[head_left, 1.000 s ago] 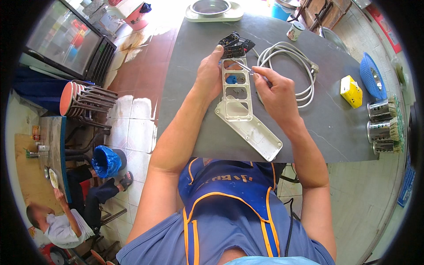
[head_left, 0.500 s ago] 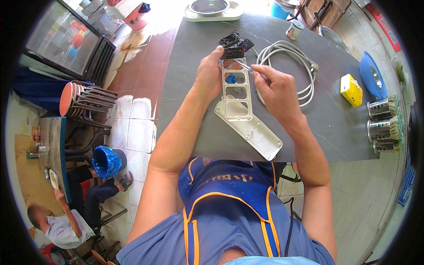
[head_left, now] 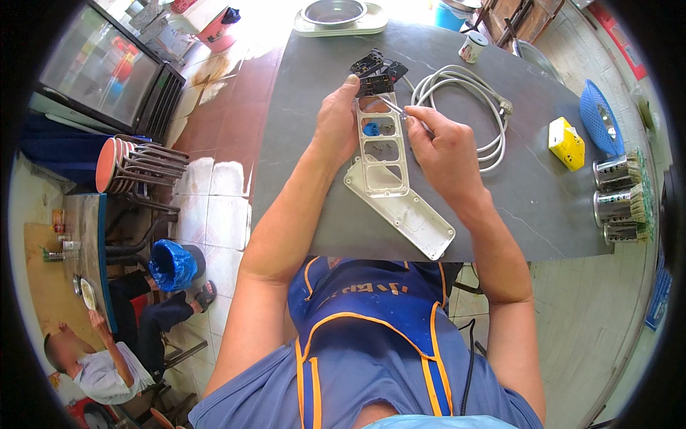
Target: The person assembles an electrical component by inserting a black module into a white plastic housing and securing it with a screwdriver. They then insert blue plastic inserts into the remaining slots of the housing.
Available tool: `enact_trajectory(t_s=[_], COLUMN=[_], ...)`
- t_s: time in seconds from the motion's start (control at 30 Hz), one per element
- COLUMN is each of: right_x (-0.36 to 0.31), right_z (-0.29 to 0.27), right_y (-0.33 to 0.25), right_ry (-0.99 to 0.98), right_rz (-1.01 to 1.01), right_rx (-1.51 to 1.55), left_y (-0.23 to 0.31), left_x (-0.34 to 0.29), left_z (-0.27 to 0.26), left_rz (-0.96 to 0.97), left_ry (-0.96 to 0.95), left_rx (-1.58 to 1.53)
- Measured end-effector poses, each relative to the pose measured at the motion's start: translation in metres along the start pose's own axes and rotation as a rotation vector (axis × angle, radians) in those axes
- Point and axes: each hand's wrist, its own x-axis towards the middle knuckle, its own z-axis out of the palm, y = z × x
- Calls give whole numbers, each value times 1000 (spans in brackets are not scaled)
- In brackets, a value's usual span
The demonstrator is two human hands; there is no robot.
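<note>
My left hand point(head_left: 336, 120) grips the upper end of a white power strip frame point(head_left: 404, 166), its thumb by the black socket modules point(head_left: 376, 86). Those modules hang loose at the frame's far end. In my right hand point(head_left: 449, 149) is a thin screwdriver point(head_left: 394, 108), its tip pointing left at the top of the frame beside the modules. Below the frame and partly covered by it, the white back shell point(head_left: 421, 227) lies slantwise. A small blue piece point(head_left: 371, 129) and several little screws show through the frame's openings.
On the grey table point(head_left: 314, 229), a coiled grey cable point(head_left: 493, 143) with a plug lies to the right. Farther right are a yellow packet point(head_left: 567, 145), a blue basket point(head_left: 600, 118) and metal holders point(head_left: 616, 207). A metal bowl point(head_left: 334, 10) stands at the back. Someone sits at left.
The screwdriver and both hands stay almost in place at the frame's top. The whole view has shifted slightly; nothing has been let go or picked up.
</note>
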Motion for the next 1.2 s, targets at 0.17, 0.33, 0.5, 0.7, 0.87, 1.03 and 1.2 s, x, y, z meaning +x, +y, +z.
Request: enact_trajectory(t_s=[0.17,0.33,0.5,0.7,0.87,1.03,1.2], right_x=[2,1,-2,2,24,43,53], right_z=[-7,-10,-8,-3,18,47,58], right_y=[0,2,7,13,42,35,37], right_ry=[19,3,50,200,225,225,159], right_rz=[3,13,-9,54,164,219,119], right_rx=[-1,19,73,234,460,555,479], left_y=[-1,2,4,5,5,9,12], left_x=[1,-1,-2,-2,-1,-3,-5], left_z=[-4,2,2,-3,1,1,3], left_rz=[-13,-4,-7,2,15,10,35], left_ry=[-14,14,14,-45,-75,-82,-90], left_rx=[-32,36,41,81,191,182,166])
